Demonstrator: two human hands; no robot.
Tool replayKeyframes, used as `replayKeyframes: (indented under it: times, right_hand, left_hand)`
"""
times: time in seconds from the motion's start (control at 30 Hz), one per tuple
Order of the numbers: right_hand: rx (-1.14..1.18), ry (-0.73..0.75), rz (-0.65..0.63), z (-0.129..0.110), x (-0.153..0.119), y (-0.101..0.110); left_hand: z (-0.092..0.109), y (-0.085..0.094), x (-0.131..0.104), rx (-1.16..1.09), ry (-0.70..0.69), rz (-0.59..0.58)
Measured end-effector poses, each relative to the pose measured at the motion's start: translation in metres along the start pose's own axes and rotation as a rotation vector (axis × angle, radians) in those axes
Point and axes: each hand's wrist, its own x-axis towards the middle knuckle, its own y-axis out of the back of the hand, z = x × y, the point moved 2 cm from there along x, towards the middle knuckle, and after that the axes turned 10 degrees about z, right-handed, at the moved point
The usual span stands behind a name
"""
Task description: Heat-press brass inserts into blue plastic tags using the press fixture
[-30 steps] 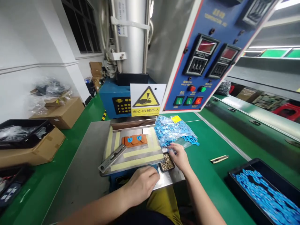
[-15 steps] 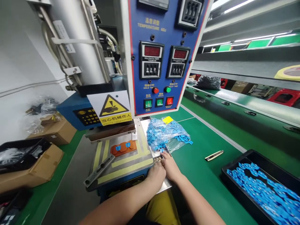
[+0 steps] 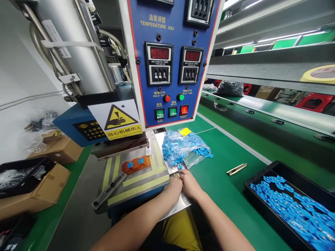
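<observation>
My left hand (image 3: 173, 188) is closed, its fingertips down at a small heap of brass-coloured metal bits (image 3: 176, 174) on the metal tray (image 3: 183, 205). Close against it is my right hand (image 3: 190, 184), with fingers curled in toward the same heap. What either hand pinches is hidden. Just beyond my right fingertips lies a single blue piece (image 3: 179, 166). Behind that, a clear plastic bag (image 3: 180, 146) spills many blue pieces. To the left, an orange-brown block (image 3: 137, 165) with two blue pieces on it rests on the machine's taped plate (image 3: 146, 182).
A blue machine panel (image 3: 167, 62) and a hand-hazard sign (image 3: 117, 120) stand over the plate. A metal bar (image 3: 109, 191) lies on its left edge. At right are a cutter knife (image 3: 237, 169) and a black bin (image 3: 261, 205) of blue pieces. Cardboard boxes (image 3: 47, 184) are at left.
The view has shifted slightly, so the machine appears further left. My right fingers have drawn in from near the single blue piece toward my left hand. The block stays on the plate.
</observation>
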Motion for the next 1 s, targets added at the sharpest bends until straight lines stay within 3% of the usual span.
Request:
replayKeyframes:
  times: [0.4, 0.7, 0.77, 0.93, 1.0]
  right_hand:
    - [0.132, -0.111, -0.103, -0.003, 0.001, 0.004]
    - [0.390, -0.260, -0.109, 0.018, 0.008, 0.030]
    - [0.532, -0.292, -0.133, 0.025, 0.009, 0.034]
    - [1.177, -0.496, -0.164, 0.036, 0.005, 0.035]
    - [1.286, -0.531, -0.160, 0.037, 0.004, 0.034]
  left_hand:
    - [0.009, 0.017, -0.011, 0.072, 0.079, -0.026]
    - [0.010, 0.016, -0.012, 0.103, 0.061, 0.010]
    - [0.011, 0.017, -0.012, 0.109, 0.041, 0.014]
    - [0.011, 0.018, -0.014, 0.131, -0.008, 0.013]
    - [0.011, 0.018, -0.015, 0.137, -0.027, 0.013]
